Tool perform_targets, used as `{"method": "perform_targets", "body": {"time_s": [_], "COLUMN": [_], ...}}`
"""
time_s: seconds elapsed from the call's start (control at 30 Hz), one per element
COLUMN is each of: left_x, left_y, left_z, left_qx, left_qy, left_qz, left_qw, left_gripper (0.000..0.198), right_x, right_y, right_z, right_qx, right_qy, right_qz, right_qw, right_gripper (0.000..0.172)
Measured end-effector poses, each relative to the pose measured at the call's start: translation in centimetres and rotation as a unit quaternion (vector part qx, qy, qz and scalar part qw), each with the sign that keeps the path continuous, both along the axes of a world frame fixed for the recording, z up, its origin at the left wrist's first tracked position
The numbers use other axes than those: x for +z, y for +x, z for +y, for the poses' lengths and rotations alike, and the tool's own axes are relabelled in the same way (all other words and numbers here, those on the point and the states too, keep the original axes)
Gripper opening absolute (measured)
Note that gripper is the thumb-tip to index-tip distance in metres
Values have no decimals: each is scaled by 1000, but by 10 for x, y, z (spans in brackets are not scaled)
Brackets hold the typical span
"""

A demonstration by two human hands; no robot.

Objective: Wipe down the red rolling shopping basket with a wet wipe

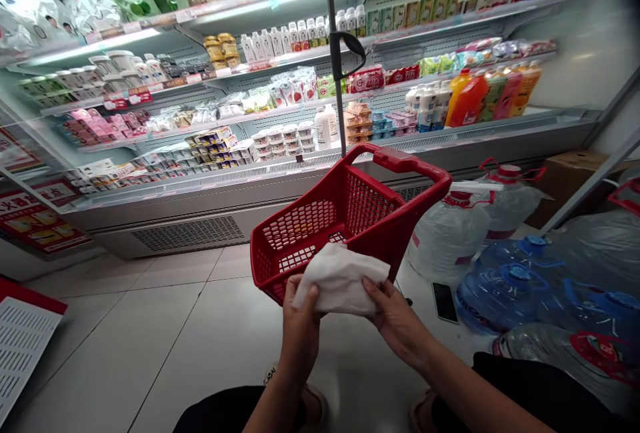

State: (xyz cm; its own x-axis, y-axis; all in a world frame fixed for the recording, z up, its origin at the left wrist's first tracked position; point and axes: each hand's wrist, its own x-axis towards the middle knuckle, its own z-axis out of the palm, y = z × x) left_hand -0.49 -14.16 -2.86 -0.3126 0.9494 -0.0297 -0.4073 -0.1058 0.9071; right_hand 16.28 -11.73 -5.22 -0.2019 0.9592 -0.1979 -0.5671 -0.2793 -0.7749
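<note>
A white tissue (343,281), creased and partly folded, is stretched between my two hands. My left hand (301,306) pinches its left edge, thumb on top. At the right edge, my right hand (393,313) grips it between thumb and fingers. Just beyond the tissue stands a red plastic shopping basket (300,219) with perforated walls and a raised handle (405,163) at the far right. The tissue covers part of the basket's near side. The visible part of the basket's inside shows only its slotted floor.
Behind the basket runs a refrigerated display (240,183) with bottles, tubs and cartons. Large water jugs (520,286) crowd the floor at right, near a phone (445,302) lying on the tiles. A cardboard box (570,176) sits behind them. At far left is a red-edged slatted panel (25,339).
</note>
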Motion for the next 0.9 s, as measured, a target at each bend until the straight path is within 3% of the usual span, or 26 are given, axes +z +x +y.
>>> {"method": "perform_targets", "body": {"time_s": [0.17, 0.23, 0.3, 0.43, 0.6, 0.7, 0.77, 0.9], "left_x": [20, 32, 41, 41, 36, 37, 37, 35], "left_y": [-12, -14, -18, -29, -34, -34, -34, -32], "left_z": [-12, -15, -15, -12, -10, -11, -11, -9], "left_qx": [-98, -120, -149, -186, -190, -200, -194, -154], "left_qy": [36, 47, 39, 28, 50, 60, 61, 48], "left_qz": [83, 155, 239, 327, 399, 422, 429, 436], "left_qw": [991, 979, 959, 926, 896, 882, 880, 885], "left_gripper": [89, 81, 60, 50, 52, 56, 57, 57], "right_x": [17, 23, 27, 28, 26, 25, 25, 23], "right_y": [24, 29, 31, 29, 30, 33, 34, 32], "right_z": [20, 21, 18, 11, 17, 21, 22, 21], "right_qx": [37, 56, 83, 164, 94, 119, 116, 34], "right_qy": [117, 119, 87, 45, 92, 96, 93, 114], "right_qz": [-117, -122, -94, -41, -64, -85, -94, -117], "right_qw": [986, 984, 988, 985, 989, 985, 984, 986], "right_gripper": [57, 59, 60, 59, 56, 57, 49, 41]}}
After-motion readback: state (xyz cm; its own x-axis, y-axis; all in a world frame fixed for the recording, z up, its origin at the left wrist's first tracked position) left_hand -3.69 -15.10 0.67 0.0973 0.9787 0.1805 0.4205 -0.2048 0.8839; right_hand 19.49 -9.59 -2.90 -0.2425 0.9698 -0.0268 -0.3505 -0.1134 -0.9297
